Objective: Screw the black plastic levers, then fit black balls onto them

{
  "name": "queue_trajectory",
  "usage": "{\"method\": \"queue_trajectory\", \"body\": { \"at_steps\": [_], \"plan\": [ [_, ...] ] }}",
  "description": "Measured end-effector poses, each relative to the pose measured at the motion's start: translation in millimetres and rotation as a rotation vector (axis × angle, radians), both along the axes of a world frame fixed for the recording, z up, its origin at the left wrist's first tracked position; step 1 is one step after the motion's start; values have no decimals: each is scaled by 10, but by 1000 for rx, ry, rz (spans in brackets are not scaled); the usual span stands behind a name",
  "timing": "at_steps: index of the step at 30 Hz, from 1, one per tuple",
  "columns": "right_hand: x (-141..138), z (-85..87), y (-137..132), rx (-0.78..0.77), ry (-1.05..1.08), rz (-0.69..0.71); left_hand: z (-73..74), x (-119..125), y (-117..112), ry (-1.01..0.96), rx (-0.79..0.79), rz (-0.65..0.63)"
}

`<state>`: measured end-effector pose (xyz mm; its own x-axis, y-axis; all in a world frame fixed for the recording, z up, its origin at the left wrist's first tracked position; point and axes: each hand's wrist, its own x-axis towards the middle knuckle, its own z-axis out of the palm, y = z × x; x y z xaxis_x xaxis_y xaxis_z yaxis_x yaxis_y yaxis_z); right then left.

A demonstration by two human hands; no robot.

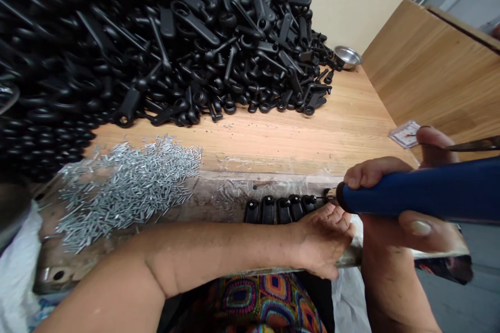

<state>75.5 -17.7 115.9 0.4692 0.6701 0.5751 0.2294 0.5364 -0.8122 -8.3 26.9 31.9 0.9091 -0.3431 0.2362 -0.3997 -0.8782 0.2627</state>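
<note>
My right hand [390,187] is wrapped around a blue-handled tool [422,190] lying sideways, its metal tip [331,196] pointing left at the end of a row of several black plastic parts [279,209]. The row sits along the plastic-covered front edge of the wooden table [312,130]. My left hand [322,237] reaches across from the left and rests against the near side of the row, fingers curled toward the parts; what they grip is hidden.
A huge heap of black plastic parts [156,36] fills the back left of the table. A pile of small metal pins [125,182] lies front left. A small steel bowl [347,56] stands at the back. A wooden panel [429,67] rises on the right.
</note>
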Motion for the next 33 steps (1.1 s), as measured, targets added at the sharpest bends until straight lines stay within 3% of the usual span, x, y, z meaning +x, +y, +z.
{"method": "queue_trajectory", "body": {
  "at_steps": [18, 26, 33],
  "plan": [
    [9, -54, 59, 10, -36, -6, 60, -10, 42, 30, -71, -44],
    [23, -117, 63, -26, -87, 15, -35, -5, -8, -45, -109, -4],
    [34, -179, 63, -37, -86, 18, 19, 1, 14, 77, -124, -20]
  ]
}}
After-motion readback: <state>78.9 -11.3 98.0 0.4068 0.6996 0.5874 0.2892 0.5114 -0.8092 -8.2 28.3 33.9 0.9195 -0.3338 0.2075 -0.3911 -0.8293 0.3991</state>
